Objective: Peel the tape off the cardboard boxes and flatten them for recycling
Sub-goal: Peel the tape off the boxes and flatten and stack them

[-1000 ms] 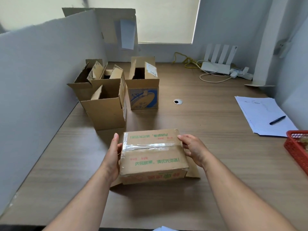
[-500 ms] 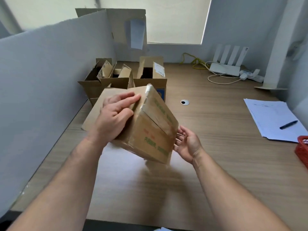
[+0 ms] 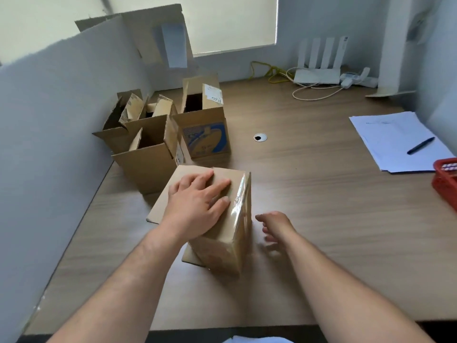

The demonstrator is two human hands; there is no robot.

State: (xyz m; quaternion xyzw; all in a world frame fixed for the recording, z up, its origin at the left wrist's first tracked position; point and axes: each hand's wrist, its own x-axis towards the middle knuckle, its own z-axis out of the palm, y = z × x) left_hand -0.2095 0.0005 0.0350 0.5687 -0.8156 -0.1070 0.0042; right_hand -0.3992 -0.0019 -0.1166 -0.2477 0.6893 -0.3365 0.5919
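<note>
A brown cardboard box stands on its side on the wooden table, in the middle near me. Clear shiny tape runs along its upper right edge and down the right face. My left hand lies flat on the box's top face, fingers spread and pointing toward the tape. My right hand hovers just right of the box, fingers loosely curled, holding nothing and apart from the cardboard. A loose flap of the box sticks out to the left under my left hand.
Three opened cardboard boxes stand at the back left against a grey partition. A paper stack with a pen lies at the right, a red basket at the right edge, a router and cables at the back.
The box was lifted from lying flat, turned in the air, and now stands on its side on the table. My right hand has let go of it; my left hand stays on top.
</note>
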